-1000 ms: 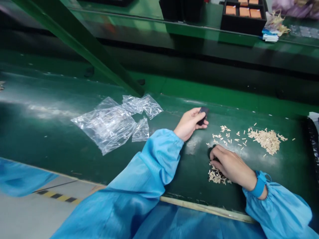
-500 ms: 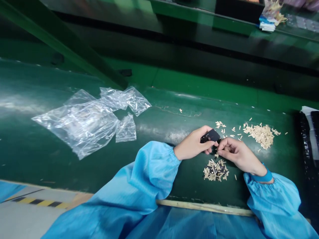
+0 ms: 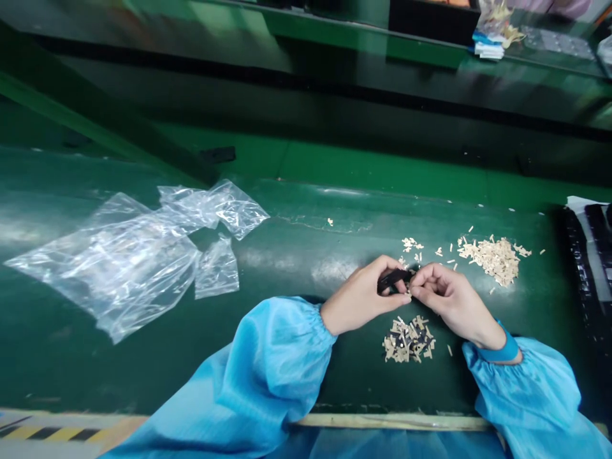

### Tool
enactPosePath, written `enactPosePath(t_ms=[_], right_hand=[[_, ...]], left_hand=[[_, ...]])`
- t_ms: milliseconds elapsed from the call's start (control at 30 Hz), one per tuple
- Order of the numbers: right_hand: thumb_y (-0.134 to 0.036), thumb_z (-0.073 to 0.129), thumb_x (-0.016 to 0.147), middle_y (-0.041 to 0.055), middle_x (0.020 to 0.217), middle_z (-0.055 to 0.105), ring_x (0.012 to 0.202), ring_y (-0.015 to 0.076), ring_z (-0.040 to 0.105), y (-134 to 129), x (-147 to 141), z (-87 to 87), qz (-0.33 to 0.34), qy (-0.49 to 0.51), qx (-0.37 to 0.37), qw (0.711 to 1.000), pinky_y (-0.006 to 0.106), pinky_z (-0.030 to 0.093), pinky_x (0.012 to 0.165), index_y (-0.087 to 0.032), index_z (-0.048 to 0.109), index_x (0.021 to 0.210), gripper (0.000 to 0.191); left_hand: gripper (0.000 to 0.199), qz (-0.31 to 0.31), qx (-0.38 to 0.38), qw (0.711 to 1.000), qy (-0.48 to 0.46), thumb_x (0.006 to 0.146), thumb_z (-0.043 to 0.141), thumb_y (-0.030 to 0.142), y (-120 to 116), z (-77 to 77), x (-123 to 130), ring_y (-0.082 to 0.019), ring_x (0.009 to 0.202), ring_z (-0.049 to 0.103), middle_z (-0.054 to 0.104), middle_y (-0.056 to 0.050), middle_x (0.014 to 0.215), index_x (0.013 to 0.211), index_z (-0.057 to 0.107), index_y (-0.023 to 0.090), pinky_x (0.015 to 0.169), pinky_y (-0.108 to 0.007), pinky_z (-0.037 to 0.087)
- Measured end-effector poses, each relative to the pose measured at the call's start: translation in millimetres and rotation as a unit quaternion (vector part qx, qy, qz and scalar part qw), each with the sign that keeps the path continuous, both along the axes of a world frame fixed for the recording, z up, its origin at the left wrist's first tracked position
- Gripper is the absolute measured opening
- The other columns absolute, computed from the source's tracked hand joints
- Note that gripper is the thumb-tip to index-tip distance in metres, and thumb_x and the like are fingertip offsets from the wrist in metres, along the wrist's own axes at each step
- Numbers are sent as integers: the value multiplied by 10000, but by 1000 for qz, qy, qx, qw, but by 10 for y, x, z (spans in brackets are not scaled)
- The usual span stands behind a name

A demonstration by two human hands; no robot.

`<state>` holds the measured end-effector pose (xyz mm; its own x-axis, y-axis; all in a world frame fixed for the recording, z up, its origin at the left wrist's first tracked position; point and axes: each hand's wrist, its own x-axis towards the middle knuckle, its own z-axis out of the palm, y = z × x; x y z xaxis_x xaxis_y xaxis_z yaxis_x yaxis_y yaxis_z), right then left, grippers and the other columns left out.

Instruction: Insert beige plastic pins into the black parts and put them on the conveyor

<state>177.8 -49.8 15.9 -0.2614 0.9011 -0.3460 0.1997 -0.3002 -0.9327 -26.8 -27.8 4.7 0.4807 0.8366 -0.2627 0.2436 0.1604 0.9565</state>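
My left hand (image 3: 366, 293) is closed around a small flat black piece (image 3: 393, 279), now seen nearly edge-on. Against its right end my right hand (image 3: 442, 296) pinches with thumb and forefinger; whatever is between those fingertips is too small to make out. Just below the hands lies a pile of small beige strips mixed with black bits (image 3: 408, 339). To the right, beyond my right hand, sits a larger heap of small beige pieces (image 3: 492, 258). A few loose beige bits (image 3: 411, 244) are scattered behind the fingertips.
Crumpled clear plastic bags (image 3: 138, 261) lie on the green tabletop (image 3: 287, 261) at the left. A black tray (image 3: 590, 268) stands at the right edge. A green slanted beam (image 3: 119, 127) crosses the back left, and a raised shelf with a black box (image 3: 433, 22) runs behind.
The black piece has tipped from showing its broad face to nearly edge-on in my left hand. My right fingertips stay close to its end. The whole view has shifted slightly.
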Motion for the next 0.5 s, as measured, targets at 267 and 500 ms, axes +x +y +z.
enactPosePath(t_ms=[267, 500], right_hand=[[-381, 704, 876, -14, 719, 598, 603, 126, 493, -32, -11, -48, -19, -28, 6, 999, 260, 367, 522, -203, 640, 912, 193], [-359, 692, 877, -17, 729, 592, 627, 126, 513, -10, -10, -22, -31, -13, 20, 999, 256, 406, 557, -198, 639, 933, 178]], left_hand=[[261, 28, 3, 1000, 11, 823, 697, 233, 1, 16, 29, -159, 805, 661, 710, 30, 847, 1029, 537, 215, 791, -313, 521], [243, 35, -7, 999, -13, 824, 693, 253, 49, 47, -16, -158, 806, 652, 701, 12, 866, 1006, 542, 200, 802, -326, 524]])
